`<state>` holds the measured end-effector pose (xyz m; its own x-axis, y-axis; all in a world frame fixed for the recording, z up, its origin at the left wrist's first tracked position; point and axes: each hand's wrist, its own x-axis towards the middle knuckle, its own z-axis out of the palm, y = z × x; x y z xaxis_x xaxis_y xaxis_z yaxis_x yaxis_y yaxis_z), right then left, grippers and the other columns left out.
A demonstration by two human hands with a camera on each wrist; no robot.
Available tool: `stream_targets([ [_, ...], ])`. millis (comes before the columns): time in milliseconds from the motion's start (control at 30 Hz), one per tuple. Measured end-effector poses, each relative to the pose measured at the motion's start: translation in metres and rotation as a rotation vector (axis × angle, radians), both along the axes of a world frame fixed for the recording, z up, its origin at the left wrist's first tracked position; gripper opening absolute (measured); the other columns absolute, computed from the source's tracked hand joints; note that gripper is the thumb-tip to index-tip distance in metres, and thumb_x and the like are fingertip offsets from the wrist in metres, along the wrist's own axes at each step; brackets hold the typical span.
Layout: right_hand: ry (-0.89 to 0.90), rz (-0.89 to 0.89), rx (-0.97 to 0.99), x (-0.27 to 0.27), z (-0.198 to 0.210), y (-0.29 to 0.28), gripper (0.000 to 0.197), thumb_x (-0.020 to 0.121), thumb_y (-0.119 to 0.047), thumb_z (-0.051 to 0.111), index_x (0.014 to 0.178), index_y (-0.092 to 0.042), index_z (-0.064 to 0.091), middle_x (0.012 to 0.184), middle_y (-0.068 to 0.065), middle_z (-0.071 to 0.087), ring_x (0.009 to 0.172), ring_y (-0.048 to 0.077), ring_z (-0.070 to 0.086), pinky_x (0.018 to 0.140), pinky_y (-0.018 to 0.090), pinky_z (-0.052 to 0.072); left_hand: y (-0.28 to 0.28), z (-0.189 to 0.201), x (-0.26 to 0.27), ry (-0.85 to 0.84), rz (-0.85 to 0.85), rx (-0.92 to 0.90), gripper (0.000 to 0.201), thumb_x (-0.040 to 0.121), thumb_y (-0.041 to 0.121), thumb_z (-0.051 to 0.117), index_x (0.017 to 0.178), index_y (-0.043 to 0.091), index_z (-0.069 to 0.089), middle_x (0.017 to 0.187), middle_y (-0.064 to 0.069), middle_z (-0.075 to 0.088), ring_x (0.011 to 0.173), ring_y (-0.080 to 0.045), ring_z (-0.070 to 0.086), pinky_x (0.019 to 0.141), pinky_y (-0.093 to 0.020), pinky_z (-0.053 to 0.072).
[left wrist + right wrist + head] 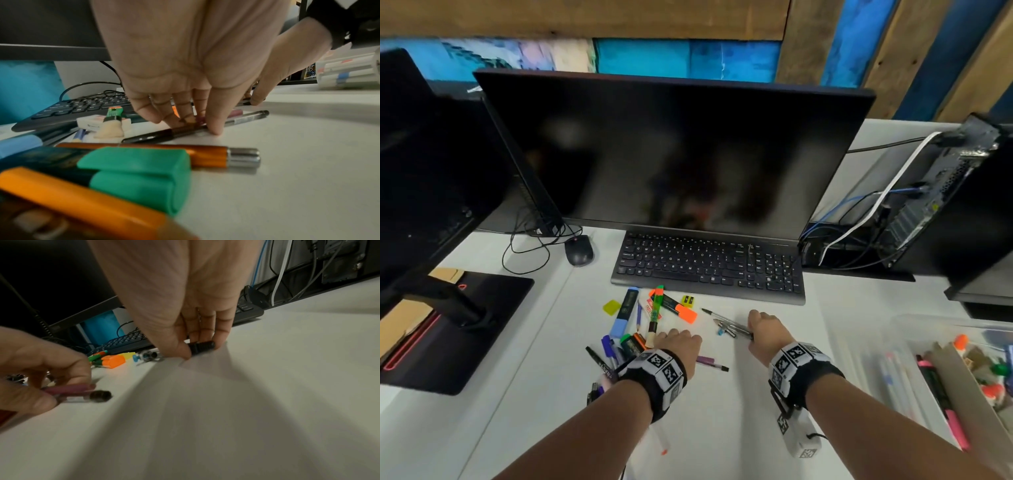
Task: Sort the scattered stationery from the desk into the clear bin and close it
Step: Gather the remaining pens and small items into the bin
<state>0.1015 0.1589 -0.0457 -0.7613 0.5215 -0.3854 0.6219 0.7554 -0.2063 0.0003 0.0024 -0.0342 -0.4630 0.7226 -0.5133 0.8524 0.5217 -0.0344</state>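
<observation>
Scattered stationery lies in front of the keyboard: a blue highlighter (624,313), an orange highlighter (681,310), a yellow eraser (612,306) and several pens. My left hand (678,342) is down on the desk. Its thumb and fingers (213,128) pinch a purple pen (705,360) and a clear pen with a black cap (244,119). To the right, my right hand (758,329) pinches the black end of a clear ballpoint pen (201,346) that lies on the desk. The clear bin (907,339) stands open at the right and holds highlighters and pens.
A black keyboard (709,267) and a large monitor (671,154) stand behind the stationery. A mouse (579,250) sits at the back left, beside a second monitor's base (455,329). A computer case with cables (928,205) stands at the back right. Green and orange highlighters (133,175) lie under my left wrist.
</observation>
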Motion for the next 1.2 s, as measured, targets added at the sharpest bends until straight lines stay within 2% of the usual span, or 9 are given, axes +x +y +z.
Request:
stream_targets([
  [100, 0.003, -0.045, 0.001, 0.007, -0.005, -0.004, 0.043, 0.085, 0.000, 0.041, 0.127, -0.006, 0.035, 0.128, 0.012, 0.047, 0.116, 0.029, 0.044, 0.091, 0.032, 0.040, 0.000, 0.000, 0.003, -0.013, -0.009, 0.025, 0.030, 0.091, 0.008, 0.044, 0.120, 0.014, 0.046, 0.126, -0.007, 0.048, 0.120, -0.028, 0.043, 0.101, -0.041, 0.033],
  [233, -0.017, -0.075, 0.073, 0.019, -0.014, -0.006, 0.040, 0.088, -0.009, 0.044, 0.127, -0.008, 0.035, 0.129, 0.010, 0.045, 0.116, 0.028, 0.045, 0.095, 0.032, 0.039, -0.001, 0.005, 0.008, -0.019, -0.009, 0.058, 0.034, 0.091, 0.002, 0.037, 0.122, 0.014, 0.043, 0.127, -0.007, 0.048, 0.119, -0.029, 0.044, 0.100, -0.042, 0.033],
  [467, -0.049, -0.125, 0.201, 0.045, -0.018, -0.017, 0.037, 0.094, -0.014, 0.041, 0.129, -0.009, 0.033, 0.128, 0.007, 0.043, 0.115, 0.024, 0.045, 0.088, 0.030, 0.047, 0.002, 0.016, 0.020, -0.077, 0.055, 0.137, 0.029, 0.094, 0.004, 0.034, 0.121, 0.012, 0.040, 0.118, -0.009, 0.054, 0.107, -0.030, 0.055, 0.088, -0.039, 0.042],
  [600, -0.050, -0.134, 0.207, 0.060, -0.017, -0.023, 0.037, 0.094, -0.004, 0.032, 0.131, -0.008, 0.033, 0.129, 0.008, 0.043, 0.118, 0.024, 0.044, 0.090, 0.031, 0.045, 0.002, 0.018, 0.027, -0.134, 0.150, 0.203, 0.024, 0.096, 0.009, 0.033, 0.120, 0.013, 0.039, 0.115, -0.009, 0.056, 0.102, -0.029, 0.059, 0.084, -0.041, 0.046],
  [767, -0.060, -0.118, 0.177, 0.073, -0.004, -0.023, 0.040, 0.093, 0.001, 0.029, 0.133, -0.001, 0.030, 0.134, 0.013, 0.041, 0.120, 0.026, 0.044, 0.100, 0.032, 0.036, 0.003, 0.025, 0.038, -0.161, 0.220, 0.272, 0.022, 0.100, 0.016, 0.032, 0.119, 0.010, 0.040, 0.111, -0.011, 0.060, 0.100, -0.031, 0.060, 0.082, -0.040, 0.046],
  [867, -0.039, -0.249, 0.061, 0.080, 0.003, -0.023, 0.030, 0.095, -0.005, 0.031, 0.125, -0.004, 0.035, 0.130, 0.013, 0.047, 0.118, 0.028, 0.048, 0.093, 0.033, 0.041, 0.007, 0.034, 0.048, -0.163, 0.233, 0.279, 0.021, 0.100, 0.018, 0.032, 0.118, 0.009, 0.041, 0.111, -0.013, 0.062, 0.100, -0.032, 0.061, 0.081, -0.039, 0.046],
  [1000, 0.045, -0.337, -0.082, 0.092, 0.017, -0.023, 0.005, 0.095, -0.009, 0.032, 0.100, -0.009, 0.033, 0.120, 0.015, 0.054, 0.108, 0.032, 0.056, 0.078, 0.032, 0.041, 0.012, 0.046, 0.063, -0.195, 0.242, 0.346, 0.018, 0.099, 0.020, 0.034, 0.111, 0.009, 0.042, 0.104, -0.013, 0.063, 0.095, -0.032, 0.061, 0.076, -0.037, 0.046],
  [1100, 0.128, -0.324, -0.122, 0.100, 0.033, -0.022, 0.009, 0.097, -0.011, 0.033, 0.103, -0.005, 0.035, 0.118, 0.017, 0.056, 0.105, 0.033, 0.059, 0.071, 0.029, 0.036, 0.020, 0.056, 0.072, -0.220, 0.247, 0.418, 0.016, 0.098, 0.023, 0.038, 0.106, 0.010, 0.045, 0.099, -0.012, 0.064, 0.092, -0.031, 0.061, 0.076, -0.036, 0.047],
  [1200, 0.190, -0.317, -0.156, 0.110, 0.054, -0.020, 0.007, 0.096, -0.009, 0.034, 0.095, -0.008, 0.028, 0.116, 0.019, 0.057, 0.098, 0.033, 0.060, 0.068, 0.028, 0.034, 0.032, 0.065, 0.084, -0.253, 0.271, 0.474, 0.014, 0.097, 0.023, 0.040, 0.101, 0.011, 0.047, 0.096, -0.010, 0.064, 0.090, -0.030, 0.061, 0.076, -0.035, 0.047],
])
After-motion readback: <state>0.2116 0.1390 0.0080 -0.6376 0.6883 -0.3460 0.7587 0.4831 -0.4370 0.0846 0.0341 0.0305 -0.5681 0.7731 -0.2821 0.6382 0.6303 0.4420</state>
